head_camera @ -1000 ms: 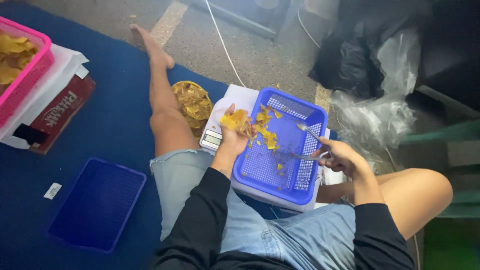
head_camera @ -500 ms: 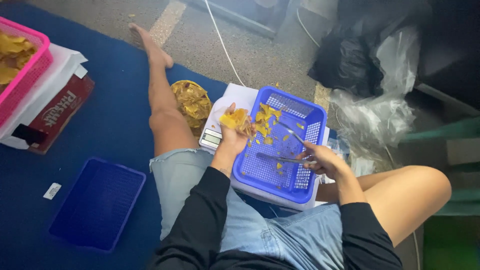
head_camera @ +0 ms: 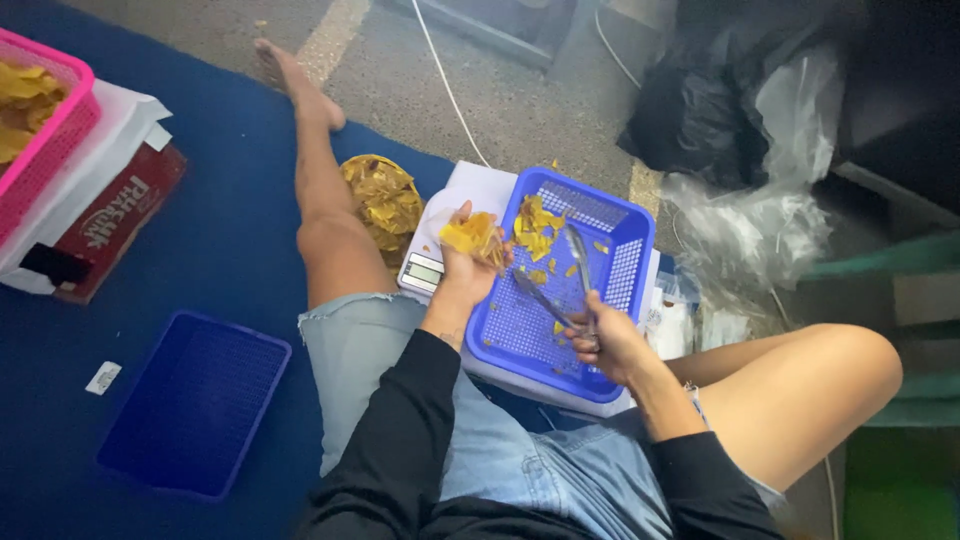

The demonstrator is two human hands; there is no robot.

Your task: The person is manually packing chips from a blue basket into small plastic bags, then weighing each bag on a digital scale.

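— What is worn on the arms?
— Long black sleeves are worn, ending at the wrists of the left hand [head_camera: 468, 268] and right hand [head_camera: 607, 340].
— And at six o'clock?
— Frayed, pale-blue denim shorts are seen; the feet are left bare.

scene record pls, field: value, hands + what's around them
left hand: left hand holds a bunch of yellow chips at the basket's left rim
right hand: right hand grips metal tongs, tips apart over the basket
basket: blue basket with a few chips, resting on a white scale
nearby: bag of chips, blue lid, pink basket, clear plastic bags
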